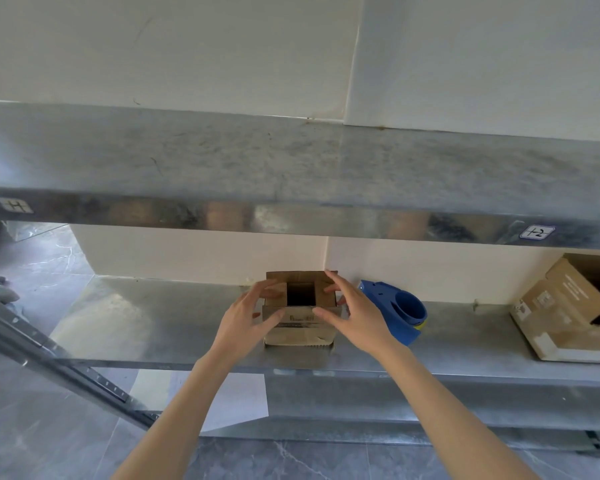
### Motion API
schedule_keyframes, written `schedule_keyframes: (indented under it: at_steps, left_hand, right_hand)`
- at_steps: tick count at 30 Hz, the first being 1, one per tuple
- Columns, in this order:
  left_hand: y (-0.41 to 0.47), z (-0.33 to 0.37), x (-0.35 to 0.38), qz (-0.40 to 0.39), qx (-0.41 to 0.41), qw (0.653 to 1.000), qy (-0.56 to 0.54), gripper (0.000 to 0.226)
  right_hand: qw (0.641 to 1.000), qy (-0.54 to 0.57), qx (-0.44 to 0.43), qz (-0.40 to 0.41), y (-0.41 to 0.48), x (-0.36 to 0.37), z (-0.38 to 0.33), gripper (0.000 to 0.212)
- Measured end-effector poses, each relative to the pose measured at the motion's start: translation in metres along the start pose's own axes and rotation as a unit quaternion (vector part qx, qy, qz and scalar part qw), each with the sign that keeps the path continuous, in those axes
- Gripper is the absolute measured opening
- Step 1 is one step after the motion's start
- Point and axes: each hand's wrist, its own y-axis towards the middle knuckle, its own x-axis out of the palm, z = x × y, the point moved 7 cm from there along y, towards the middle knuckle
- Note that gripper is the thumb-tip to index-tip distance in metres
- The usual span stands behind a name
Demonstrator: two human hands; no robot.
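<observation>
Working on the small brown cardboard box (300, 329), which sits on the lower grey metal shelf (153, 323), back against the white wall, just left of a blue plastic tape dispenser (404, 311).

Status:
- Our left hand (245, 318) is on the box's left side and our right hand (355, 315) on its right. Both sets of fingers (336, 282) are spread and fairly straight, lying over the two side flaps, thumbs down on the front face. Nothing is pinched or gripped.
- The side flaps are folded in but don't meet, so a dark square gap shows in the middle of the top. Can't see what's inside.
- The front flap hangs down the front face. The rear flap stands up by the wall.

Our read: closing is roughly half done. Side flaps are in; front and rear flaps are not yet folded over, and there's no fresh tape across the top. The dispenser is near our right hand, apart from it and untouched, so sealing likely comes after.

A larger tan cardboard box (565, 306) sits well apart at the right end of the shelf.
</observation>
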Motion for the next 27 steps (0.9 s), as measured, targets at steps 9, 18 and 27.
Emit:
schedule_keyframes:
  at_steps: [9,18,27]
  left_hand:
    - [0.003,0.002,-0.009,0.100,0.013,0.995,-0.016,0.067]
    - [0.010,-0.005,0.000,0.032,0.007,0.999,-0.020,0.037]
    - [-0.002,-0.022,-0.030,0.057,0.001,0.998,-0.018,0.026]
  right_hand:
    - [0.998,-0.005,-0.004,0.066,0.002,0.006,0.004,0.073]
    - [0.997,-0.058,-0.028,0.051,0.003,-0.001,0.003,0.048]
    - [0.999,0.043,-0.009,0.000,0.009,0.032,-0.008,0.037]
